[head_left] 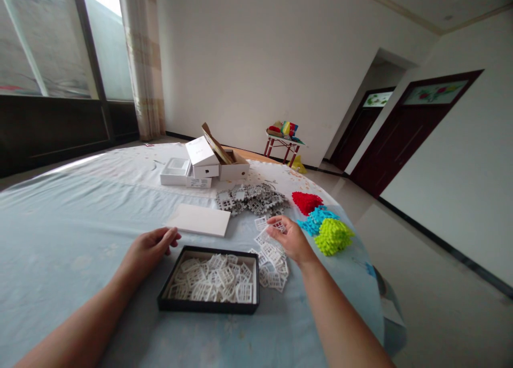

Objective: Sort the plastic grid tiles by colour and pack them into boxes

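Observation:
My right hand (294,242) is closed in a pinch on a small white lattice window piece (279,227), above a loose pile of similar white window pieces (274,263). Left of that pile stands a shallow black-rimmed box (208,306), filled with many more white lattice pieces (216,277). My left hand (150,250) rests by the box's far left corner, its fingers curled and the thumb against them, with nothing visible in them. Just beyond it a flat white box lid or panel (200,220) lies on the cloth.
Grey lattice pieces (252,198) are heaped farther back. On the right lie red (306,202), blue (318,220) and lime-green (333,237) plastic piles. White boxes (202,156) stack at the back of the round, cloth-covered table (80,239). A small side table (284,140) stands by the wall.

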The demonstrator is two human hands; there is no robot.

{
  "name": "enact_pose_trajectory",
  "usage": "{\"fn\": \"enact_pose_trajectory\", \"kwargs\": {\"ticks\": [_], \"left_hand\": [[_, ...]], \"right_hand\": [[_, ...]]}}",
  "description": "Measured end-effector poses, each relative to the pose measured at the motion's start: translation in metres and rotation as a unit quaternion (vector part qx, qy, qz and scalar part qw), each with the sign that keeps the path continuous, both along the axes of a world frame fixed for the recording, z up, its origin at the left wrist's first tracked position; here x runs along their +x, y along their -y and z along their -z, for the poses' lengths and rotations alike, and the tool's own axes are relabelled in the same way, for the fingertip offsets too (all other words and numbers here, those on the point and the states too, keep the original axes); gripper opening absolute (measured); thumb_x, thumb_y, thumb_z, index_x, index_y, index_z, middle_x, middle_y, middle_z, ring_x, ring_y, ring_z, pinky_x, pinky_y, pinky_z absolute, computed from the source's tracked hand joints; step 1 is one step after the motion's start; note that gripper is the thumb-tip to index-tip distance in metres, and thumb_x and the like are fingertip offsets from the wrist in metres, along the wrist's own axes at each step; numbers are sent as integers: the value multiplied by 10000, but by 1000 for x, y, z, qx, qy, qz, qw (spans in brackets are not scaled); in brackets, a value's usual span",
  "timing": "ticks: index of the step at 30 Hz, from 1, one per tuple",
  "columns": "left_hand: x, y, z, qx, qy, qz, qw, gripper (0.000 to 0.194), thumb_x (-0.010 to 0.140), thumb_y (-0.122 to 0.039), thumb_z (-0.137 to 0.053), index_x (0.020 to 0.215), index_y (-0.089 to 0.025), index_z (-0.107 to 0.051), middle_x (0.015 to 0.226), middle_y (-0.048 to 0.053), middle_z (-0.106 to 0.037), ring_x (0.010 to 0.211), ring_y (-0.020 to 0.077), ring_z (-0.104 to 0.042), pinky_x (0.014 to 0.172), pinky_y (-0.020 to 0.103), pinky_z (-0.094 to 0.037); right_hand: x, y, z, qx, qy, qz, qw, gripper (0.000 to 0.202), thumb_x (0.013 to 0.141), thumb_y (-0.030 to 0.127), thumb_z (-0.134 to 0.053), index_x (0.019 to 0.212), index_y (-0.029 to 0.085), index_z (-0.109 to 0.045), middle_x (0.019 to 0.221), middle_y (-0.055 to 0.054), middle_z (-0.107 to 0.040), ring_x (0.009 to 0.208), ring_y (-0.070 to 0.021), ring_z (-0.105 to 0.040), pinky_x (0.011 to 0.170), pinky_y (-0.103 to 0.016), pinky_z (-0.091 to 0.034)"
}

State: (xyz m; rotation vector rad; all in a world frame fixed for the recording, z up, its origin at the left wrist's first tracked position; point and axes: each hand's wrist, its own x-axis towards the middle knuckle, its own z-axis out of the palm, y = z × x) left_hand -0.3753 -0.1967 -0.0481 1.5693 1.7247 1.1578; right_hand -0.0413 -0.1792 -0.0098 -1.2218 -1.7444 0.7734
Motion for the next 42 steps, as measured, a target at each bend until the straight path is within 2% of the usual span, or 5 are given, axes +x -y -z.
{"fn": "enact_pose_trajectory", "kwargs": {"ticks": [5, 10, 17, 27, 42], "left_hand": [[2, 1, -2, 5, 1, 3, 1000, 447, 674, -594, -458, 657, -190, -648, 561, 1, -634, 497, 149, -550, 519, 240, -439], [1, 1, -2, -2, 4, 0, 1000, 456, 665, -603, -461, 654, -187, -647, 559, 4, -631, 490, 149, -549, 511, 239, -438], [0, 0, 1, 1, 2, 4, 1000, 450, 678, -593, -460, 666, -184, -646, 572, 6, -633, 502, 148, -552, 520, 238, -437], [0, 1, -2, -5, -17, 7, 1000, 458, 673, -606, -455, 681, -193, -654, 581, 8, -645, 511, 155, -563, 520, 242, -443], [0, 2, -4, -33, -44, 12, 998, 544, 674, -657, -423, 714, -153, -624, 605, 33, -641, 544, 161, -567, 540, 248, -437]], "right_hand": [[-32, 30, -21, -14, -41, -46, 998, 297, 747, 446, -604, 919, 204, -606, 700, 15, -609, 604, -113, -558, 557, -221, -457], [-46, 43, -29, 36, 11, -186, 982, 311, 825, 427, -521, 1038, 225, -622, 1002, -29, -645, 930, -155, -589, 840, -293, -458], [-8, 12, -6, 80, 122, -68, 987, 270, 806, 296, -548, 1054, 214, -617, 1088, -55, -610, 1031, -173, -542, 930, -337, -399], [-1, 24, 20, 20, 372, -201, 906, 628, 644, 343, -674, 1243, 308, -490, 1411, -60, -341, 1327, -302, -181, 1052, -505, -115], [19, 6, 35, 42, 357, -52, 932, 328, 789, 349, -554, 1099, 262, -615, 1303, -74, -478, 1232, -245, -362, 1013, -424, -251]]}}
